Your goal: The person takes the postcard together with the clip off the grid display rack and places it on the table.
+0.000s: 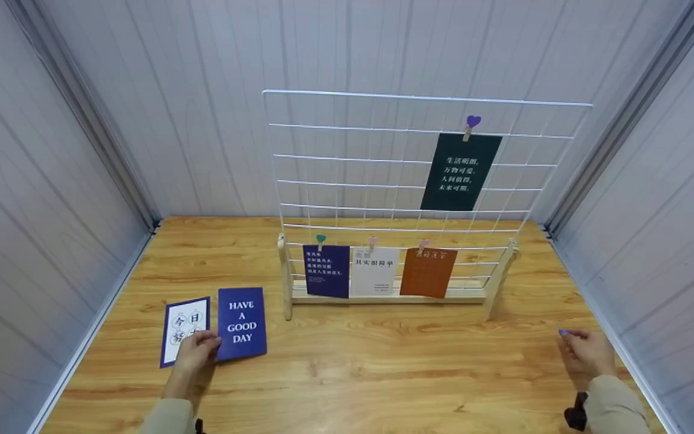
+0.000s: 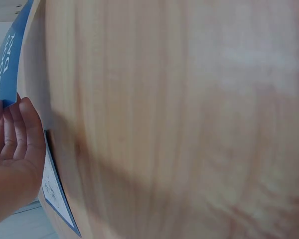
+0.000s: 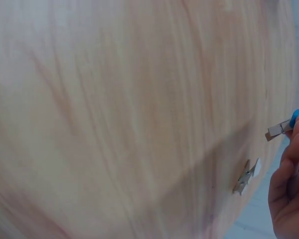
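A wooden table is the largest thing, and on it stands a white wire rack with pale wooden feet. A dark green card hangs high on its right part. Lower, a navy card, a white card and an orange card hang in one row.

To the left of the rack is a blue card, whose white letters say "HAVE A GOOD DAY". It is raised from the table and a little bent. Beside it, a bordered card lies on the table, white inside a blue edge, with circled characters partly hidden by the person's left hand. This hand pinches the lower left corner of the blue card: the thumb is on the printed face, and the fingers, close together, are behind.

Near the right edge of the table, the right hand has thumb and fingertips closed on a blue-topped clip. This clip is small and wooden, held above the table, its free end pointing away from the fingers. A white-topped clip lies near, on the tabletop.
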A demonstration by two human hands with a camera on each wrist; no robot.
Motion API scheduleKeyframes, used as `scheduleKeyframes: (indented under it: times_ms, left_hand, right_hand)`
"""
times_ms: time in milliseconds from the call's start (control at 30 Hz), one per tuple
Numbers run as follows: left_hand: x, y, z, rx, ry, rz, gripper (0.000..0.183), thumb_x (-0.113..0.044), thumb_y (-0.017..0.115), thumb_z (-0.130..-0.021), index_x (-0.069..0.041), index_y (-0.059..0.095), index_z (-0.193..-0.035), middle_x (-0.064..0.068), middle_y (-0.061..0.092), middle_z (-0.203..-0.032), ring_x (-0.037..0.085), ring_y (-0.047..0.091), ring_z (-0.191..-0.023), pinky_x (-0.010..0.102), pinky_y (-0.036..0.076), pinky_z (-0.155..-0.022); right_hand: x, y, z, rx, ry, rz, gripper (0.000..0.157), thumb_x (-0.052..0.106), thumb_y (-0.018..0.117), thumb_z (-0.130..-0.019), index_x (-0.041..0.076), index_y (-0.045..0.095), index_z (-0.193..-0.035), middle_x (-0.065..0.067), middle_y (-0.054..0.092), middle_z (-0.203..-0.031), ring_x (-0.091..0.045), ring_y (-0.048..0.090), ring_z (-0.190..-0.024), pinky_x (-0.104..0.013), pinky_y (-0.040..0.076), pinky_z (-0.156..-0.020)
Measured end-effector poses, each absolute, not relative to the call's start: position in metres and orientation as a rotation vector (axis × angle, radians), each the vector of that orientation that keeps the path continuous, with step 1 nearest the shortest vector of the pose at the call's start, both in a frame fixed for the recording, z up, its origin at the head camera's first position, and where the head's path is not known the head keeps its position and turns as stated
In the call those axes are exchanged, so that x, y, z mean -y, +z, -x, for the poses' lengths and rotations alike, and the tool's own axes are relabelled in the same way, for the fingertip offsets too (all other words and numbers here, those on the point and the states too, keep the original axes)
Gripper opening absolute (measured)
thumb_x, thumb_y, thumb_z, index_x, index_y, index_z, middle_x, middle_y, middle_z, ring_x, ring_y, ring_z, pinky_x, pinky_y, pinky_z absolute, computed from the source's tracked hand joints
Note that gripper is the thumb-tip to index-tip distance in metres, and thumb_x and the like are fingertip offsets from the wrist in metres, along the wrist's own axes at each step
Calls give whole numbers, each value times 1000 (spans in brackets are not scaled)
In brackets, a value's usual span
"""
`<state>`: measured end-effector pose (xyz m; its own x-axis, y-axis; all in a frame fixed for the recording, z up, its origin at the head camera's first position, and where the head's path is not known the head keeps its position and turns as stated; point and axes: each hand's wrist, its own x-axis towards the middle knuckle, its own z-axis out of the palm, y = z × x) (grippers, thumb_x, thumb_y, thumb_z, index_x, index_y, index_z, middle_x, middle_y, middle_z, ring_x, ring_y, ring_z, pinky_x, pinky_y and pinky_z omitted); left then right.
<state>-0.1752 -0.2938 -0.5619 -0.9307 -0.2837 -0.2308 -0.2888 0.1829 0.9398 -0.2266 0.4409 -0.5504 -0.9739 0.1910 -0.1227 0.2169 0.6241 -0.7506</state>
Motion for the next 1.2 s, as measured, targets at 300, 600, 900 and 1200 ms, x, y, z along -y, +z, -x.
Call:
scheduleKeyframes:
  times_ms: [300,600,900,1200]
  left_hand:
    - [295,-567,170,-2410,1932,623,28,1,51,-84,20,45,-103,9,56,-77,15,53,-67,28,48,-59]
    - [297,-571,167,-2441,1913,685,23,1,53,-82,18,51,-98,5,59,-74,13,54,-62,27,48,-55]
    - [299,-570,165,-2488,1853,668,28,-1,53,-82,20,50,-101,8,58,-75,13,53,-63,26,49,-55]
    - [298,-571,164,-2541,1805,708,25,-3,53,-82,18,53,-97,6,55,-71,13,51,-61,26,49,-54]
  right_hand:
    - [-444,-557,224,-2900,-1155,-396,42,24,50,-88,-14,54,-106,-4,62,-70,-14,56,-59,-30,47,-56]
    - [-440,-560,222,-2969,-1049,-449,43,27,50,-88,-12,56,-105,-20,62,-82,-38,56,-77,-47,44,-69]
    - [-439,-559,221,-2927,-965,-509,49,33,46,-89,-12,53,-109,-28,55,-99,-46,47,-92,-50,41,-74]
    - [-437,-557,222,-2943,-939,-551,45,29,49,-88,-11,54,-106,-30,53,-104,-46,48,-91,-49,42,-72]
